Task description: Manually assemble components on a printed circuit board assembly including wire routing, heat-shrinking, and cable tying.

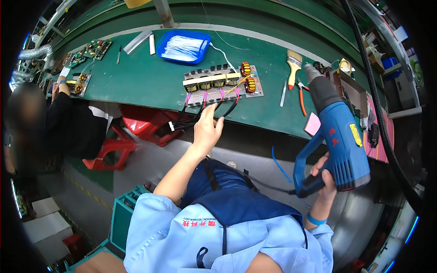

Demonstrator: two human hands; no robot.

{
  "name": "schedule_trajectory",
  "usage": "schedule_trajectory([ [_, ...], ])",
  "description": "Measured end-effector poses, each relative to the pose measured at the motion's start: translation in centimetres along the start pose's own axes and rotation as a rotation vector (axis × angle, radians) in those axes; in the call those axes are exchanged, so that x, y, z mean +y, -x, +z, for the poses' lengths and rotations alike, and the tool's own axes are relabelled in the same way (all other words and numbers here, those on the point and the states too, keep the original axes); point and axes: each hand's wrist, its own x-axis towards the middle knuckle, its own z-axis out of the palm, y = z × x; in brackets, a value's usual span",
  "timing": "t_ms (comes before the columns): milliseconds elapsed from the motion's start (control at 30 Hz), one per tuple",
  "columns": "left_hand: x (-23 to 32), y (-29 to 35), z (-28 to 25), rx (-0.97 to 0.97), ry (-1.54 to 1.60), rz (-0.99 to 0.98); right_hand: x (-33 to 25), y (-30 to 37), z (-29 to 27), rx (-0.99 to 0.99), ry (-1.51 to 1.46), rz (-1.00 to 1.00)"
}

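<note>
From far off I see a green table (pixel 141 84) above a grey floor (pixel 152 159). It has one blue tray (pixel 160 45), one brush (pixel 292 66) and, in the middle, one board (pixel 214 83) with four pink wire ends (pixel 205 96). My left hand (pixel 208 129) is wide, near them; my right hand (pixel 324 179) holds one blue heat gun (pixel 341 136).

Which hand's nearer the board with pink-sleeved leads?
Left. Left hand is by the near edge of the board, at its leads; right hand is off to the right, gripping the heat gun.

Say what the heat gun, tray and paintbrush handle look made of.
Heat gun body: probably satin plastic, given moulded vents. Blue tray: likely smooth plastic, given its even colour. Paintbrush handle: pale yellow, smooth; wood or plastic, unclear.
</note>
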Motion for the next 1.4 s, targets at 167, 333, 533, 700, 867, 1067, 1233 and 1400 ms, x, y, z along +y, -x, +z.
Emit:
schedule_trajectory([
  [167, -3.0, 0.5, 1.5, -0.171, -0.032, 0.007, -2.9, 0.2, 1.0, -0.040, 0.084, 0.178],
  [333, -4.0, 0.1, 3.2, -0.259, -0.131, 0.002, -3.7, -2.2, 4.2, -0.125, 0.026, 0.391],
  [533, -5.2, -0.6, 3.5, -0.229, -0.114, 0.061, -4.2, -5.2, 8.0, -0.199, 0.100, 0.446],
  [700, -5.6, -0.4, 3.6, -0.245, -0.083, 0.117, -4.6, -7.7, 9.5, -0.230, 0.170, 0.554],
  [867, -5.6, -0.2, 3.3, -0.259, -0.063, 0.107, -5.2, -9.1, 11.0, -0.193, 0.215, 0.613],
  [1067, -5.6, 0.0, 3.0, -0.262, -0.050, 0.117, -5.3, -9.6, 11.5, -0.177, 0.210, 0.642],
  [1233, -5.6, 0.1, 2.9, -0.264, -0.059, 0.125, -5.5, -9.3, 11.6, -0.208, 0.226, 0.652],
  [1400, -5.3, 0.1, 2.8, -0.255, -0.060, 0.133, -5.5, -8.9, 11.2, -0.212, 0.233, 0.664],
])
